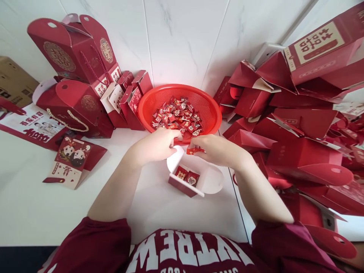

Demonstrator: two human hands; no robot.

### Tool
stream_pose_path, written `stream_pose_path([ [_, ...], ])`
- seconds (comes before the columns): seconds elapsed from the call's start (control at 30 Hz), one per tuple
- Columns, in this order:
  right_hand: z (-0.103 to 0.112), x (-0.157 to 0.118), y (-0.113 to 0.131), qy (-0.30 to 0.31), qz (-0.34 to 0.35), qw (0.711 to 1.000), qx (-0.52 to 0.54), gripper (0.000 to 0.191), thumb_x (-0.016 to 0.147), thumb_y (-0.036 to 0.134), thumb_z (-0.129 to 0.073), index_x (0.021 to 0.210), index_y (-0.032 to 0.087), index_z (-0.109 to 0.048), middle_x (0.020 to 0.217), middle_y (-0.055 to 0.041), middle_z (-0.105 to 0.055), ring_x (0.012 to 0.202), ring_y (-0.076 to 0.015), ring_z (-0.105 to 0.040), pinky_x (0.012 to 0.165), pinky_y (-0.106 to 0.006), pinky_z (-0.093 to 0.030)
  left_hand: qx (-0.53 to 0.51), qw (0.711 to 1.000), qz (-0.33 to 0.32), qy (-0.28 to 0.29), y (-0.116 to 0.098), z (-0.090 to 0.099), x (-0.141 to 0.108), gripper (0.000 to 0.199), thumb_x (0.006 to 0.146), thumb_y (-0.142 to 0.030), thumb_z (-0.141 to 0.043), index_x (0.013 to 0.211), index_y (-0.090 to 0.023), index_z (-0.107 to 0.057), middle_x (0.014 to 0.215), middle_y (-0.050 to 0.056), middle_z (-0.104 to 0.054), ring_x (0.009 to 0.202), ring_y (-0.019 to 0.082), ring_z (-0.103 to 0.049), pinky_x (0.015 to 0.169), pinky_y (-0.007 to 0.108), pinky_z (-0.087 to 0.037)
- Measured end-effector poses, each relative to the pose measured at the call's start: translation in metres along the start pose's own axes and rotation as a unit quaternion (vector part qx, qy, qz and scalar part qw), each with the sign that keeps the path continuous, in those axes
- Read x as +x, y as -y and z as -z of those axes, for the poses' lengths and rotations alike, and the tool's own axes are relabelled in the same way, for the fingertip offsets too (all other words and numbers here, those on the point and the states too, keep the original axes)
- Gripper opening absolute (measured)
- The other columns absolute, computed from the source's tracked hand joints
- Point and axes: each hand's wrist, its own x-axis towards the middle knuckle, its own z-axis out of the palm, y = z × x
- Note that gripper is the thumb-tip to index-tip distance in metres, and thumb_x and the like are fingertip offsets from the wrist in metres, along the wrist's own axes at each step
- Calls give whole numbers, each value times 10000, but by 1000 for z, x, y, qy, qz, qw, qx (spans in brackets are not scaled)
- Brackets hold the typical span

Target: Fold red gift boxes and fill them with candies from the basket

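Observation:
A small gift box (184, 188) stands with its white flaps up on the white table, with several wrapped candies (192, 179) inside. My left hand (157, 146) is at its far left, fingers curled and the thumb against a raised flap (174, 161). Over the box's far side, my right hand (217, 149) pinches a red wrapped candy (195, 151). Just beyond both hands sits a red plastic basket (212, 113), holding a heap of wrapped candies (179, 115). The fingertips of my left hand are partly hidden near the basket rim.
Red gift boxes with handles (78, 108) stand at the left, with a folded printed box (74, 159) in front. Many red boxes (301, 155) are piled along the right. A cardboard box (15, 81) is at the far left. Behind the basket is a tiled wall (182, 41).

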Motion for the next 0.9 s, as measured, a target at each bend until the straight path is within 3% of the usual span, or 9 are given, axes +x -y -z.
stream_pose_path([
  [0.13,0,-6,16,2,3,999,-46,179,957,272,-550,956,184,-705,911,-60,-721,763,-186,-646,610,-273,-369,6,998,5,58,-5,7,-9,259,724,-74,-533,942,-193,-603,667,-11,-589,566,149,-526,496,259,-311],
  [0.27,-11,-10,25,-42,0,992,-116,221,969,241,-518,855,178,-696,836,-51,-686,645,-167,-601,531,-282,-276,0,1000,-21,17,-6,7,-12,277,749,-80,-505,962,-206,-627,718,-1,-621,625,164,-563,547,265,-351],
  [0.37,-20,-8,27,-73,-21,989,-127,227,970,225,-507,859,159,-694,854,-80,-683,624,-168,-591,524,-292,-282,-3,1000,-24,-3,-5,4,-12,226,742,-88,-494,874,-200,-638,747,19,-657,639,179,-583,564,275,-367],
  [0.53,-35,-6,40,-14,11,992,-126,177,907,67,-522,925,141,-681,838,-97,-678,672,-192,-630,521,-283,-345,12,999,-16,34,-1,3,-10,161,744,-152,-536,830,-214,-658,637,2,-651,531,175,-596,500,265,-345],
  [0.73,-63,2,54,56,-21,982,-177,229,811,-65,-522,855,111,-661,811,-136,-690,693,-234,-690,546,-280,-446,-71,994,23,82,-1,1,-12,249,697,-127,-529,876,-218,-676,556,-29,-626,363,155,-564,428,246,-319],
  [0.9,-54,3,51,104,30,990,-89,211,847,-4,-512,839,132,-672,796,-95,-704,676,-193,-675,571,-255,-449,-38,994,0,107,-3,0,-13,285,687,-126,-524,893,-225,-693,608,-2,-674,399,174,-586,467,267,-361],
])
